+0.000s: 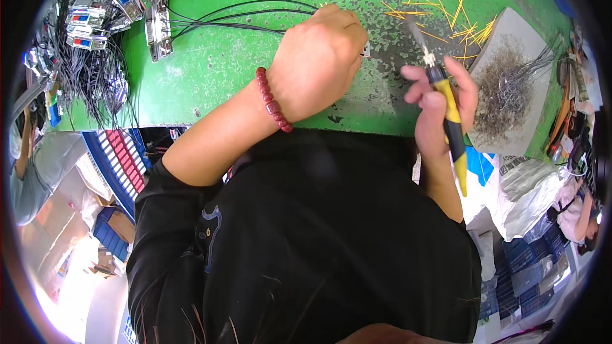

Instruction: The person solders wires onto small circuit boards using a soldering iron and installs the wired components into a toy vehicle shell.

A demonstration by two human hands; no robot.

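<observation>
My left hand (pixel 322 48) is closed over the ends of thin black cables (pixel 236 24), back of the hand up, a red bead bracelet on the wrist. The cables run left to a metal connector housing (pixel 157 28) lying on the green bench. My right hand (pixel 443 99) grips a slim tool with a yellow-and-black handle (pixel 452 111), its blurred metal tip pointing up and away from me. Motion smear hides the tip's exact kind. A small pale piece shows at the right edge of my left hand; the rest is hidden under the fingers.
Thin yellow tubes (pixel 440 0) lie scattered at the far right. Beside them a grey sheet (pixel 535 38) carries a pile of wire scraps. Bundled connectors with black cables (pixel 89 32) crowd the left. The green bench's near edge (pixel 376 132) runs along my body.
</observation>
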